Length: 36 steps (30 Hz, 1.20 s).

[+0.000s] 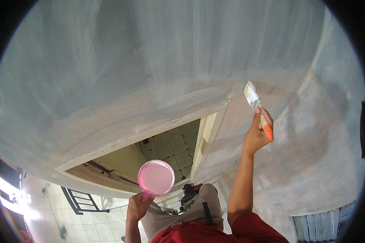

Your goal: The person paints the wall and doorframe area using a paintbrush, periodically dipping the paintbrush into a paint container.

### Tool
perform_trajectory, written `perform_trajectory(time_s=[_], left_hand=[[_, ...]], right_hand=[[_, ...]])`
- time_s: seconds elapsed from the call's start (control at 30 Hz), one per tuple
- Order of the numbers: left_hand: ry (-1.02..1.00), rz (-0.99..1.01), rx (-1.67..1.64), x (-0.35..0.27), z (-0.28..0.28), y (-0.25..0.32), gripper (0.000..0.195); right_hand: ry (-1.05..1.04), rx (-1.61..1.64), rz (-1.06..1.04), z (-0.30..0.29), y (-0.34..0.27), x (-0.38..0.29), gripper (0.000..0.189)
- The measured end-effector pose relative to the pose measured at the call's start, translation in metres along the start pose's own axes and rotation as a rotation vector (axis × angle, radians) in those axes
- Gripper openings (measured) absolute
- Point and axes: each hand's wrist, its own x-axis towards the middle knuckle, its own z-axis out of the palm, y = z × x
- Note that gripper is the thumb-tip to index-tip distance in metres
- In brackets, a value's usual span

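My left hand grips the short handle of a pink plastic dipper, held level in front of my waist. Pale liquid, which looks like thin paint, fills much of it. Raised to the right, my right hand holds a flat paintbrush by its wooden handle with an orange end. White paint coats its bristles, which point up towards the wall; whether they touch it I cannot tell. The wall is grey with whitish streaks, and brownish patches show near the brush.
Below the streaked wall is a doorway with a cream frame, opening onto a tiled floor. A black metal rack or ladder-like frame is at lower left, near a tangled cable. A louvred window sits at lower right.
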Motion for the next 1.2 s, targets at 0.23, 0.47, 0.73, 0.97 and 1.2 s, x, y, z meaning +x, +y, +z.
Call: perform_trajectory(time_s=[0.23, 0.47, 0.73, 0.97, 1.2], left_hand=[[-0.013, 0.005, -0.024, -0.006, 0.004, 0.011, 0.037], [-0.011, -0.032, -0.017, -0.001, 0.003, 0.006, 0.038], [-0.004, -0.007, 0.042, -0.006, 0.003, -0.007, 0.046], [-0.039, -0.030, -0.031, -0.006, 0.011, 0.000, 0.043], [-0.021, 0.008, 0.056, 0.002, 0.023, -0.024, 0.044]], right_hand=[[-0.070, 0.015, -0.219, 0.019, -0.010, -0.038, 0.017], [-0.583, 0.420, -0.336, 0.013, -0.120, -0.106, 0.028], [-0.905, 0.449, -0.501, 0.017, -0.092, -0.015, 0.025], [-1.196, 0.335, -0.614, 0.041, -0.115, 0.058, 0.018], [-1.436, 0.287, -0.614, 0.064, -0.126, 0.060, 0.013]])
